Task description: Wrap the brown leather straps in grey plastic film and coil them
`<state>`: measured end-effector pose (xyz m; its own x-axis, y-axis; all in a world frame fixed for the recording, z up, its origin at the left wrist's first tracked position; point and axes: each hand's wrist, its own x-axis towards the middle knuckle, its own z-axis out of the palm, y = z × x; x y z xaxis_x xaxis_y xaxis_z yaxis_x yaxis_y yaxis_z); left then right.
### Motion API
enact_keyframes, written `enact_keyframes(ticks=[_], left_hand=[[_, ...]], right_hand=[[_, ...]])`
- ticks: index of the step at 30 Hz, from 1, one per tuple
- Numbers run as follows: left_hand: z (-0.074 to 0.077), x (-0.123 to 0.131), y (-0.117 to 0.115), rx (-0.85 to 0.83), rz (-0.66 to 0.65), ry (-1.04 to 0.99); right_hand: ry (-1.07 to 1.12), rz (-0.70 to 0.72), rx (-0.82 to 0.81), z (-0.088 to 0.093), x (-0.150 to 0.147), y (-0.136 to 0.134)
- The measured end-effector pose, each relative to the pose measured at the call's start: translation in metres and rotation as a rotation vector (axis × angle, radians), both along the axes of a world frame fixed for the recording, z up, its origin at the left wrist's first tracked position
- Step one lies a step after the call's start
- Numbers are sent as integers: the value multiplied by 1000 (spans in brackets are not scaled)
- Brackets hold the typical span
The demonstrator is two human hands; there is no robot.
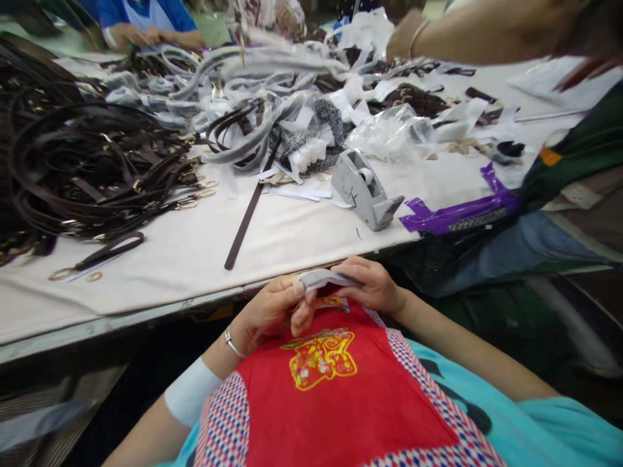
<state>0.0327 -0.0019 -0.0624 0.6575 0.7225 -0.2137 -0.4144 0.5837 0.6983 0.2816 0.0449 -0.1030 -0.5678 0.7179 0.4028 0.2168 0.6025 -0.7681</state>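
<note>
A small grey-white strip (324,279) is stretched between my two hands, just off the table's front edge and over the red apron (311,402). The fingers of my left hand (280,305) are closed on the strip's left end. At the other end, my right hand (370,284) pinches it with bent fingers. What the strip is made of is hard to tell. Beyond my hands, a dark brown strap (248,224) lies flat on the white cloth (195,259), and a grey tape dispenser (363,191) stands near the edge.
Dark straps with gold buckles (92,168) are heaped on the left. Wrapped grey straps and a crumpled plastic bag (392,133) cover the middle. Purple tape (457,214) is at the right edge. Another person's arm (487,32) reaches in from the upper right; a person in blue (150,19) is opposite.
</note>
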Motion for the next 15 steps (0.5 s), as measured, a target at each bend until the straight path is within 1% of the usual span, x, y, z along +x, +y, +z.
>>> enact_keyframes(ticks=[1,3,5,6,8,10,12,13,15], left_hand=[[2,0,2,5,73,-28],[8,1,9,20,215,-35],[13,3,18,33,323,15],[16,3,22,42,368,52],[20,3,33,64,457,106],[20,3,44,99,557,114],[17,4,53,156,675,104],[14,5,56,193,739,113],[6,9,59,288,857,209]], right_hand=[[-23,-5,61,1,-3,-1],[-69,-89,130,0,-10,-3],[-135,-183,120,-3,-18,-4],[-163,-206,69,-5,-22,-5],[-166,-171,-140,-8,-28,-10],[-72,-45,-453,-9,-32,-17],[53,111,-748,-5,-34,-25],[104,177,-858,-3,-35,-28],[162,254,-1002,4,-34,-32]])
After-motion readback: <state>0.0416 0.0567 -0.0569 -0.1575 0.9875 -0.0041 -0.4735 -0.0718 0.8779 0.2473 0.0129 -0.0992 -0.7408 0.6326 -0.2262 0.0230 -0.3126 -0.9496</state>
